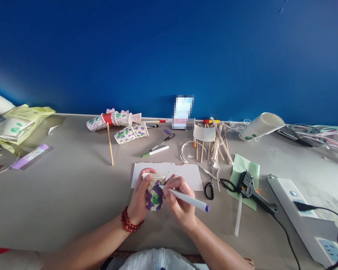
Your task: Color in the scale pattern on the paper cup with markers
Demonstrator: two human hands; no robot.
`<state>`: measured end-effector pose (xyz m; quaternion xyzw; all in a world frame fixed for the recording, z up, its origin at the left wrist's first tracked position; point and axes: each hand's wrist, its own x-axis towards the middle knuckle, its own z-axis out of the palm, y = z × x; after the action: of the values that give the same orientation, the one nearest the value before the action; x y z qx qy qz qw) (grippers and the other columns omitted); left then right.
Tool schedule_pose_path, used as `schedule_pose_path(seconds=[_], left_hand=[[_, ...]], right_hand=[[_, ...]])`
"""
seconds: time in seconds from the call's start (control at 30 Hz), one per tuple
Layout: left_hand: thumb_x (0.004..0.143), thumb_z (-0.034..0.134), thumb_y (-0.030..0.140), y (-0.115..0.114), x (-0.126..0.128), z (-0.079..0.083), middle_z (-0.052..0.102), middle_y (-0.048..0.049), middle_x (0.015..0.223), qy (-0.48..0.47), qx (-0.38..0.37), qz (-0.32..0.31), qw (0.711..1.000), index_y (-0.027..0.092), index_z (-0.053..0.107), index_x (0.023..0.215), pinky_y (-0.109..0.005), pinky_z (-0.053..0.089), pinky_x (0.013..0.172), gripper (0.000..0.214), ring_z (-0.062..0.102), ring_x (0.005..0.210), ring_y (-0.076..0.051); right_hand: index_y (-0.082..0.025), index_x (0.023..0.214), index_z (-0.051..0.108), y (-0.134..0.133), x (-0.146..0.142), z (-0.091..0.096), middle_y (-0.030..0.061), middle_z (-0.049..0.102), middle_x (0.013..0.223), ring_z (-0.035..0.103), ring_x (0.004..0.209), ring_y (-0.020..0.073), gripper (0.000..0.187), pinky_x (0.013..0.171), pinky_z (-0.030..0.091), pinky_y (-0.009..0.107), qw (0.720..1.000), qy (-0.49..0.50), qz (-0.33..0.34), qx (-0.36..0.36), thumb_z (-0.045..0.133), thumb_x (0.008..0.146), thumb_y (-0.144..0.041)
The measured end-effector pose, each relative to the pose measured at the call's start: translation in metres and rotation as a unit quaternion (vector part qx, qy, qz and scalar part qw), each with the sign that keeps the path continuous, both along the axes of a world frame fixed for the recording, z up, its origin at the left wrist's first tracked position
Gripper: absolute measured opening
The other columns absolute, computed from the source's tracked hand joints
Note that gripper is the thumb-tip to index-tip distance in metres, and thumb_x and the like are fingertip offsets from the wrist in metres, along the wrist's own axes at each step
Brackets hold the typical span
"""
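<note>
My left hand (141, 195) is wrapped round a paper cup (154, 195) drawn with a scale pattern, some scales purple and a green patch low on its side. In my right hand (181, 202) is a white marker (190, 198) with a purple end; its tip meets the cup's side near the upper right. Beneath and behind the cup lies a white sheet of card (186, 176). Just beyond it rest a green-ended marker (156, 150) and a black pen (163, 141).
Patterned cups joined on a stick (110, 144) and a purple-green cup (131, 133) lie back left. Scissors (210, 190), wooden sticks (221, 144), a hot glue gun (249, 191) and a power strip (295, 217) are on the right. Stacked cups (260, 126) lean behind; a phone (182, 112) stands centrally.
</note>
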<state>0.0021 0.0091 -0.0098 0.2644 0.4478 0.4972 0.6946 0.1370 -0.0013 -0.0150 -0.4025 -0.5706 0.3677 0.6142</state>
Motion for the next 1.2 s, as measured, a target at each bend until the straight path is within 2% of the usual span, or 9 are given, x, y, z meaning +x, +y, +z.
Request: schedule_pose_path(seconds=[0.43,0.8,1.2], left_hand=[[0.094,0.062,0.060,-0.0004,0.0001,0.0011,0.068,0.0009,0.075,0.001,0.002,-0.010,1.000,0.024,0.059,0.107,-0.028,0.053,0.066,0.039,0.064,0.066,-0.016],[0.094,0.062,0.059,0.0004,0.0003,-0.0021,0.069,0.0006,0.078,-0.002,0.004,-0.007,1.000,0.024,0.059,0.108,-0.028,0.054,0.068,0.038,0.065,0.070,-0.016],[0.092,0.065,0.059,0.0011,0.0013,0.0025,0.072,-0.0006,0.079,-0.009,0.002,-0.001,1.000,0.024,0.060,0.106,-0.028,0.054,0.066,0.038,0.068,0.070,-0.017]], right_hand=[[-0.024,0.085,0.055,0.0004,0.0016,-0.0006,-0.0006,0.056,0.069,0.051,0.064,0.0175,0.015,0.062,0.042,0.032,1.000,0.021,0.012,0.020,0.056,0.098,-0.019],[-0.024,0.087,0.057,-0.0002,0.0008,-0.0014,-0.0014,0.055,0.069,0.051,0.065,0.0169,0.014,0.063,0.041,0.031,1.000,0.020,0.008,0.009,0.059,0.100,-0.021],[-0.024,0.089,0.058,0.0009,0.0009,-0.0003,-0.0017,0.055,0.070,0.053,0.066,0.0169,0.012,0.064,0.043,0.031,1.000,0.021,-0.003,0.000,0.059,0.100,-0.021]])
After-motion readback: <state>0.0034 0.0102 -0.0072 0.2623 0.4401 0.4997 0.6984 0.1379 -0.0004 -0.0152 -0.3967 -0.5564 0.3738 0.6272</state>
